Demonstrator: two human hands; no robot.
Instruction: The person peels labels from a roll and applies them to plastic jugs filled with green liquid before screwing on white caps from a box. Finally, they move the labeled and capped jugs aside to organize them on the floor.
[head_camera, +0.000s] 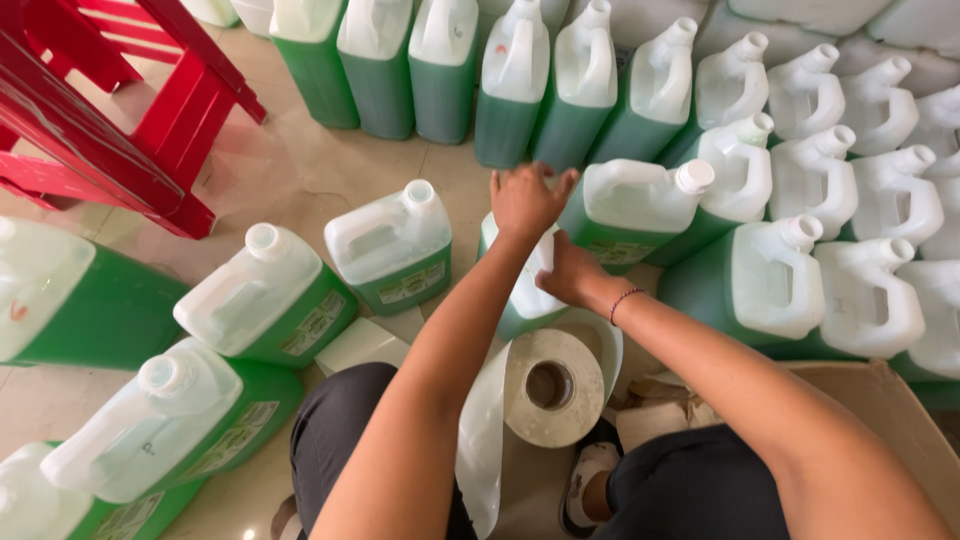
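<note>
A green jug (522, 300) is steadied just beyond the label roll (552, 385) — gripped at the top by the left hand (527, 198), pressed at its side by the right hand (568, 270), fingers hidden.

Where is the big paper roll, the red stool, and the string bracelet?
paper roll (553, 387), head view, on its flat round end.
red stool (170, 110), head view, on a slanted leg.
string bracelet (625, 297), head view, on the band around the right wrist.

Jugs (392, 245) ring the floor (280, 170); label roll (550, 385) lies nearest, seemingly between knees.
</note>
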